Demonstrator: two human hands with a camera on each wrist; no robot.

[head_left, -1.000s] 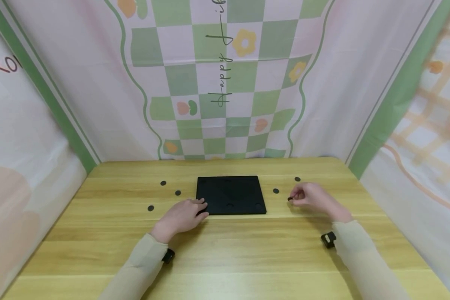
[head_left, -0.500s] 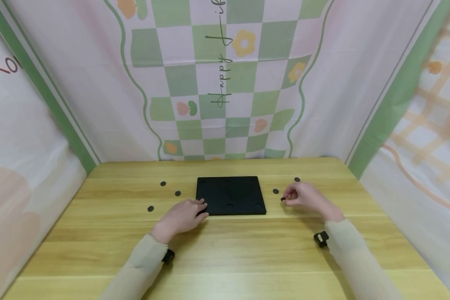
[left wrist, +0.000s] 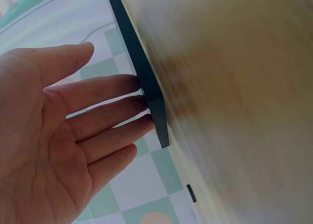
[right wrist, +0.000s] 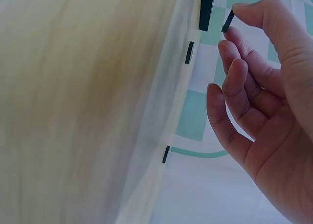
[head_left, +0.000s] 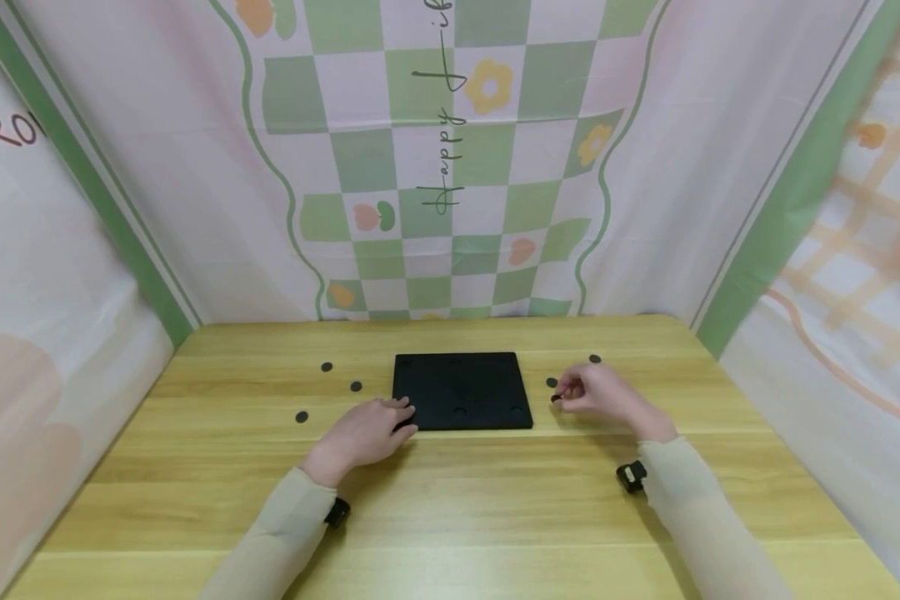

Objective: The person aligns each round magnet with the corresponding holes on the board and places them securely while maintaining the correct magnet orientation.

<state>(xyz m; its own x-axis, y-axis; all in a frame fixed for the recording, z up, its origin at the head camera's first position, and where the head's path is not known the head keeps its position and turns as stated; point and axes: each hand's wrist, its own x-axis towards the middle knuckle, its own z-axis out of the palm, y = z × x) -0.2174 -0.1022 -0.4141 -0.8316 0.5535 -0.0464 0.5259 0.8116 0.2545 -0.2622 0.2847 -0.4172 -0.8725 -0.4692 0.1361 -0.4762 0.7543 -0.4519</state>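
my right hand [head_left: 602, 393] is pinching a small thin black disc [right wrist: 228, 20], the thumb on one side and the index finger on the other, while its remaining fingers curl loosely behind. the disc is held up off the counter [head_left: 480, 500], a yellowish wood-grain surface, and sits just to the right of a flat black rectangular board [head_left: 465, 387]. seen from the right wrist it is tilted on edge, a short dark strip with plain, straight-looking sides.

the board lies flat, matt and dark, with faint curved outlines on its face; 2 along the near edge show best. my left hand [head_left: 363, 432] is relaxed, its fingers [left wrist: 105, 89] nearly straight, with the tips touching the near left corner of the board.

5 more flat black round discs lie apart on the counter: 3 to the left of the board [head_left: 356, 387] and 2 to the right [head_left: 552, 382], 1 of them just beyond the disc i hold.
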